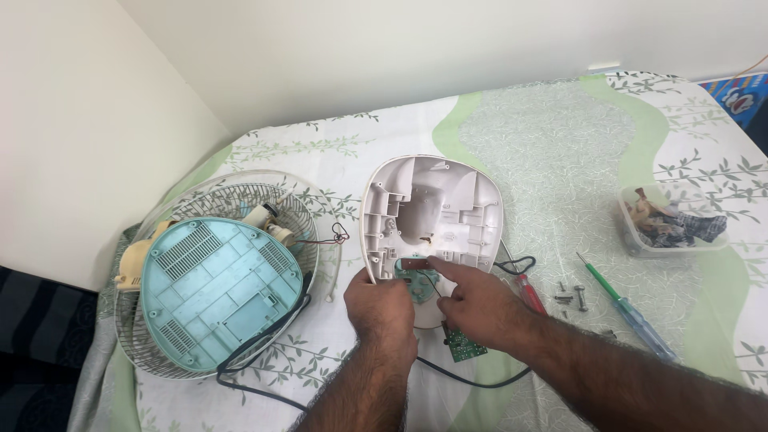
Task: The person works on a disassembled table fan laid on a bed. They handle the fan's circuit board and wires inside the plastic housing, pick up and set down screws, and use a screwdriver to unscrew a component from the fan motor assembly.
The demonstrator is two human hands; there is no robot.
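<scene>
The white plastic housing (432, 212) lies hollow side up on the leaf-printed surface (552, 136). The left hand (382, 308) is clamped on its lower left rim; the right hand (480, 308), forefinger out, presses inside its lower edge, other fingers curled. Left of the housing sits a pale blue fan base (220, 292); right of it, a green screwdriver (628, 308) and a clear tub (672, 220)
</scene>
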